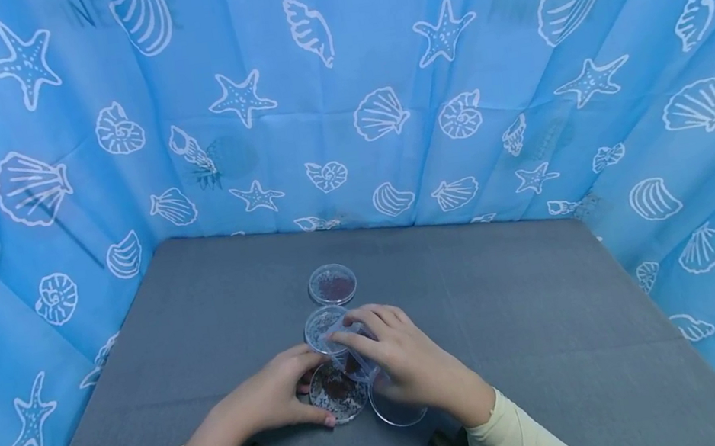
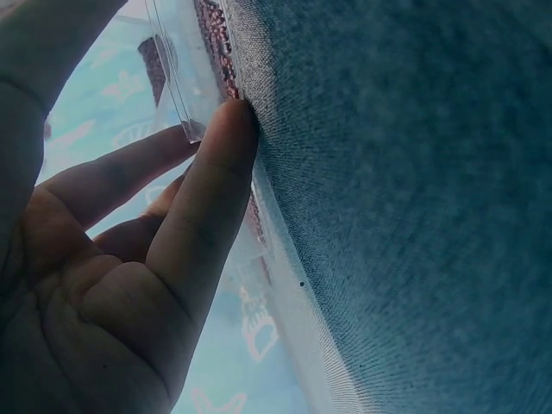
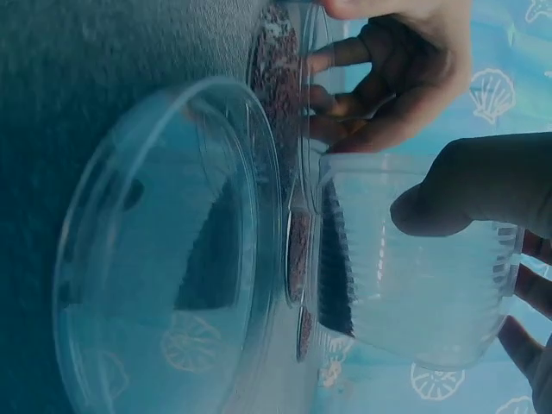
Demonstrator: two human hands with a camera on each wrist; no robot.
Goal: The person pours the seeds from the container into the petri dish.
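My left hand (image 1: 279,393) grips the nearest petri dish (image 1: 340,394), thumb at its front edge and fingers at its far left side. Dark brown granules cover part of that dish. A clear ribbed plastic cup (image 3: 414,276) is held between the thumb and fingers of my right hand (image 1: 412,357), above the dish's right side. Dark granules (image 3: 335,267) lie in the cup's lower end. Beside the held dish, partly under my right hand, lies a clear round dish or lid (image 1: 399,411), seen large in the right wrist view.
Two more petri dishes stand in line beyond the held one: a middle dish (image 1: 319,327), partly behind the cup, and a far dish (image 1: 332,286) with dark reddish granules. A grey cloth (image 1: 513,292) covers the table. Blue shell-print curtains (image 1: 336,80) surround it at back and sides.
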